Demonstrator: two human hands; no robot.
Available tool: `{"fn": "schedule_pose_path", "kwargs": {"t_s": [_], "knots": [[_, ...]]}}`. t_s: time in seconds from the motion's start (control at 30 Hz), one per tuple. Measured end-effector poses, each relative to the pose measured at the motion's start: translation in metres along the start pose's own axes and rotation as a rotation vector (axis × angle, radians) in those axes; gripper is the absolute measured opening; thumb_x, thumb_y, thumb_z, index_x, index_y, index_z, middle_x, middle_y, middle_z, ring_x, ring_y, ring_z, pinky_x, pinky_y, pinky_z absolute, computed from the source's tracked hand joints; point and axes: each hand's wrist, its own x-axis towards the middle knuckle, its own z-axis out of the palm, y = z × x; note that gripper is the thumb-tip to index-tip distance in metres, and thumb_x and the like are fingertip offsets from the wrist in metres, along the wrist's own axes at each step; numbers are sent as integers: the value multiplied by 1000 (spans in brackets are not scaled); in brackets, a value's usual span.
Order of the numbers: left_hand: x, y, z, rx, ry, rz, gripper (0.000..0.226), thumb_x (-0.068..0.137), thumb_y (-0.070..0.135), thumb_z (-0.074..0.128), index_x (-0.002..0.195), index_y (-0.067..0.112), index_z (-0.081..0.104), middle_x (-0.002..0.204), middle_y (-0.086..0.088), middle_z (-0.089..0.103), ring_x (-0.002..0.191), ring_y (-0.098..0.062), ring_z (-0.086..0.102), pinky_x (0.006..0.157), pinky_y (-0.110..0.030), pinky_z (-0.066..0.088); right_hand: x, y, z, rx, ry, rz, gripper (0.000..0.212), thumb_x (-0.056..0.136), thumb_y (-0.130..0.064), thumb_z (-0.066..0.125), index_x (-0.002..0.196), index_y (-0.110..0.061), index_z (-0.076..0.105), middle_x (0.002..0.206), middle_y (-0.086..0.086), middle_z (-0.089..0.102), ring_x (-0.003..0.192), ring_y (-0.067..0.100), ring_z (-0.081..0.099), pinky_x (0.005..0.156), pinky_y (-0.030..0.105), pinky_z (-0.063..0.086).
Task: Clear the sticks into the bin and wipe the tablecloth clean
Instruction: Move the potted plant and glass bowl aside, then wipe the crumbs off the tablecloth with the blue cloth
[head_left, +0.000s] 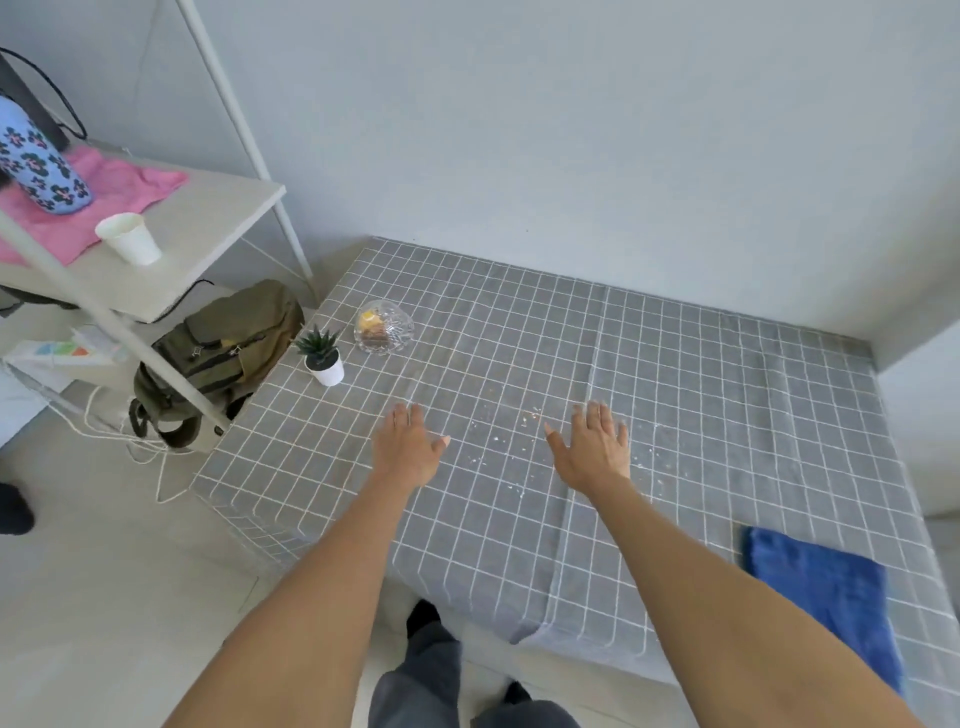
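Hovering flat, fingers spread and empty, left hand (408, 447) and right hand (595, 449) over the grey white-gridded tablecloth (675, 395), flanking pale scattered crumbs (506, 441) there.

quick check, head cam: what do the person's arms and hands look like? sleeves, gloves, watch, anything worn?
Both forearms are bare as far as the frame shows, with no sleeves in view. The left hand and right hand wear no gloves. No watch, bracelet or rings are visible, and no cables or markings. Fingernails look short and unpainted.
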Motion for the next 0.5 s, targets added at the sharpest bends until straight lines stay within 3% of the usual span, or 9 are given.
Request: {"fn": "schedule_pose_path", "kwargs": {"t_s": [0.5], "knots": [[-37,161,70,169,-111,426,74,98,49,35,151,7,7,160,-14,1,147,-28,1,119,-44,9,-108,166,22,109,46,398,65,98,-50,24,149,-11,17,158,11,8,146,23,-3,117,46,4]]}}
